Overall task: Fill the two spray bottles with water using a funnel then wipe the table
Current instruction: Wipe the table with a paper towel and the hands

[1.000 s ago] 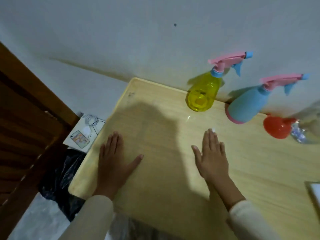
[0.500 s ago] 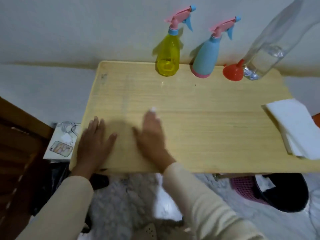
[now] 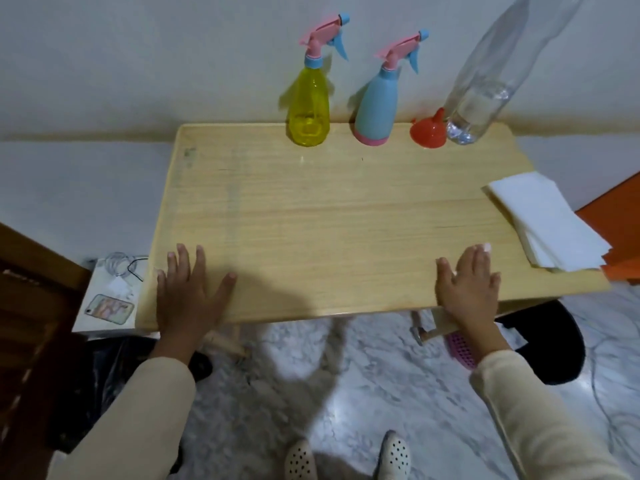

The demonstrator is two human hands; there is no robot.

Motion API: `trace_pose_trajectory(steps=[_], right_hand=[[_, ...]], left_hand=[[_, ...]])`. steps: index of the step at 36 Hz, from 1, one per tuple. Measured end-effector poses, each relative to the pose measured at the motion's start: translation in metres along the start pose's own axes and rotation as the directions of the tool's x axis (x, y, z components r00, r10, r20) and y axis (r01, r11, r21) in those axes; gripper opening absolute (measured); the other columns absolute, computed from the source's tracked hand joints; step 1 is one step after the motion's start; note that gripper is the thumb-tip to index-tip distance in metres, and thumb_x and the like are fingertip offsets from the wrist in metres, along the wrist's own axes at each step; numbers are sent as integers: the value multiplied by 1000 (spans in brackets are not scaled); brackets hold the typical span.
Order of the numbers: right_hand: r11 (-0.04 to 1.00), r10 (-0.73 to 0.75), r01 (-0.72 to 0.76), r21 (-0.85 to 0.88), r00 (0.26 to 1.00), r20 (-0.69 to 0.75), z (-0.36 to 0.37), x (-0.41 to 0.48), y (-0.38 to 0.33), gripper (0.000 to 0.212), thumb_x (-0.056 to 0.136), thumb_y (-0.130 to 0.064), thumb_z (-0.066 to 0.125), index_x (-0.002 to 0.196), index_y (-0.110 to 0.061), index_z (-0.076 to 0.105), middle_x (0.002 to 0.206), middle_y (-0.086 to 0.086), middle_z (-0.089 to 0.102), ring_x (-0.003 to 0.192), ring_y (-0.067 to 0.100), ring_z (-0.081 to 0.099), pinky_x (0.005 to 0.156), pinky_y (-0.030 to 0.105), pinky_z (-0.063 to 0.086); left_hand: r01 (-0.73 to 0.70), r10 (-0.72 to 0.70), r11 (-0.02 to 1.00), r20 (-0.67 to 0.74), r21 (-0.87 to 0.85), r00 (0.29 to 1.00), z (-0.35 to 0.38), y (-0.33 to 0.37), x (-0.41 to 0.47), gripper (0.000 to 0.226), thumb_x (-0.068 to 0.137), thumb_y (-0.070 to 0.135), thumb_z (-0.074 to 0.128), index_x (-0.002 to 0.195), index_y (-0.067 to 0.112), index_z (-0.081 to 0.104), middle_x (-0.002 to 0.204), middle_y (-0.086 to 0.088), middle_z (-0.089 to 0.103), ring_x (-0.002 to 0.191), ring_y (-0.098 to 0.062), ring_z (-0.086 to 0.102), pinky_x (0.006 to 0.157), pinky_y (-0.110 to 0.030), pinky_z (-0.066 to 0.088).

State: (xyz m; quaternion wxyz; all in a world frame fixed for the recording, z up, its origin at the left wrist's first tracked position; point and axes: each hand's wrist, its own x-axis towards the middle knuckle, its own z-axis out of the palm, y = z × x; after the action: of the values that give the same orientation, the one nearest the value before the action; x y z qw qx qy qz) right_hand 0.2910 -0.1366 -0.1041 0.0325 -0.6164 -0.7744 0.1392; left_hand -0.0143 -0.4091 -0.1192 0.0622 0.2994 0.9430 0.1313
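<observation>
A yellow spray bottle (image 3: pixel 309 105) and a light blue spray bottle (image 3: pixel 377 105), both with pink triggers, stand upright at the back edge of the wooden table (image 3: pixel 329 216). To their right a red funnel (image 3: pixel 428 130) rests mouth down beside a tall clear plastic water bottle (image 3: pixel 485 84) with a little water at its bottom. A stack of white cloths (image 3: pixel 547 220) lies at the table's right edge. My left hand (image 3: pixel 187 289) lies flat on the near left corner. My right hand (image 3: pixel 467 285) lies flat near the front right, just left of the cloths. Both hold nothing.
The table stands against a white wall. On the left a white box (image 3: pixel 110 296) carries a phone and cables, with a dark wooden door beyond it. An orange object (image 3: pixel 613 223) sits to the right. A pink basket (image 3: pixel 460 348) and a black bag lie under the table on the marble floor.
The view has swung right and pulled back, bringing the whole table into sight. My right hand slid from the table's middle-left to the front right near the cloths. My left hand stays at the left corner.
</observation>
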Motion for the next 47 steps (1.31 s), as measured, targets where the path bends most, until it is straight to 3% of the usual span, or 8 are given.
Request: trace_pose_trajectory(steps=[5,10,13,18,27,36,42,47], right_hand=[[968,232,-231,101,973,5,21,-14,-58,81,96,-55,19,147,2,-4,159,15,-7,147,25,-9,118,40,-6],[975,-179,172,144,983,38,64,-73,-146,78,97,-48,28,146,7,4,157,23,2,146,31,4,120,39,5],[825,-549,532,190,835,46,85,-124,-186,71,92,-45,32,136,10,40,142,28,40,134,37,40,109,42,36],[646,-753,711,278,654,77,82,-108,-178,64,98,-41,23,132,8,45,139,25,46,131,35,44,104,43,41],[567,-809,810,150,514,287,54,-76,-163,80,91,-49,50,150,-10,13,160,7,3,147,23,3,117,39,8],[558,-829,779,284,533,167,60,-95,-164,53,92,-12,54,138,7,35,153,22,23,140,34,24,115,38,25],[544,-838,776,320,521,162,65,-97,-161,20,85,5,52,104,8,57,137,27,44,119,44,45,90,44,49],[546,-837,794,269,502,218,47,-86,-170,45,89,-7,58,131,-3,42,147,15,33,123,37,37,97,40,39]], left_hand=[[14,-14,999,10,36,1000,6,11,-15,98,75,72,9,147,7,26,156,-17,16,145,-32,13,115,-50,10],[14,-14,999,6,41,1000,8,10,-20,98,75,73,7,149,9,22,157,-15,13,146,-29,10,116,-48,8],[19,-19,999,7,32,1000,9,11,-21,98,75,73,9,149,8,22,157,-16,13,146,-29,10,116,-47,7],[-13,12,1000,17,20,1000,6,8,-23,99,75,73,9,148,8,23,157,-16,14,145,-30,11,116,-47,8],[-26,26,1000,8,14,1000,7,7,-28,96,76,71,10,148,8,25,157,-15,15,145,-29,12,115,-47,8],[-5,1,999,75,50,997,12,11,-44,92,78,68,4,151,13,13,159,-8,4,147,-25,1,116,-45,0],[1,-11,995,106,100,994,12,15,-57,99,80,73,-2,148,7,24,156,-14,16,144,-34,15,113,-52,12],[51,-65,994,148,93,987,7,30,-62,72,94,52,16,151,9,11,159,-13,3,146,-33,3,115,-50,7]])
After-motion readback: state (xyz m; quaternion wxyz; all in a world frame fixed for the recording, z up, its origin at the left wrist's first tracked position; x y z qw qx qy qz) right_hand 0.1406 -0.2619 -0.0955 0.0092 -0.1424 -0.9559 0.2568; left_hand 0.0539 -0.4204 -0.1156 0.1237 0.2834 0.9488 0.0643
